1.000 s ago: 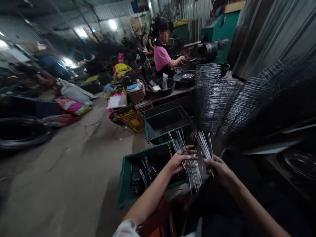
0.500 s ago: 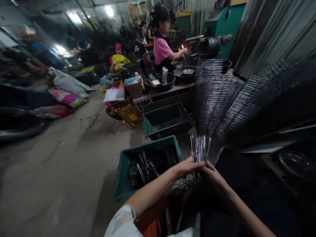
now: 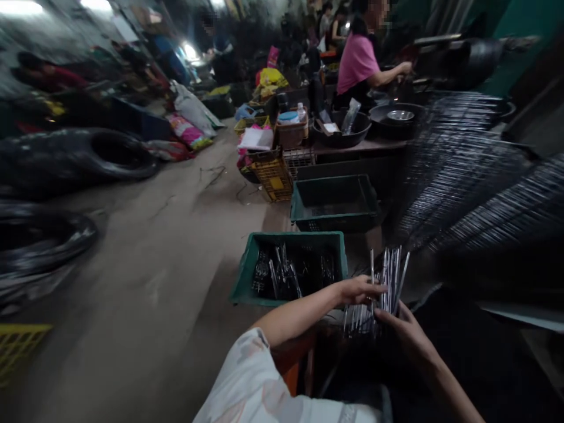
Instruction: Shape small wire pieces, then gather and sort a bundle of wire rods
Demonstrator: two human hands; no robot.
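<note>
In front of me stands an upright bundle of thin, shiny metal rods (image 3: pixel 391 273), some leaning apart at the top. My left hand (image 3: pixel 358 290) reaches in from the left, its fingers closed around the near-left rods. On the other side, my right hand (image 3: pixel 409 330) grips the bundle low down, thumb across the front. More thin rods (image 3: pixel 359 320) show just under my left hand; what supports them is hard to see. Left of my hands, a green plastic crate (image 3: pixel 288 236) holds dark wire pieces and several loose rods (image 3: pixel 284 267).
A second green crate (image 3: pixel 337 217) sits behind the first. Tall stacks of wire racks (image 3: pixel 467 170) rise at the right. Farther back, a person in a pink top (image 3: pixel 358 64) works beside black pans (image 3: pixel 348 138). Coils of black wire (image 3: pixel 123 155) lie left on the concrete floor (image 3: pixel 145 282).
My view has swung left, so the scene sits farther right. My hands have spread slightly apart on the rods, and the left fingers have lifted and straightened somewhat.
</note>
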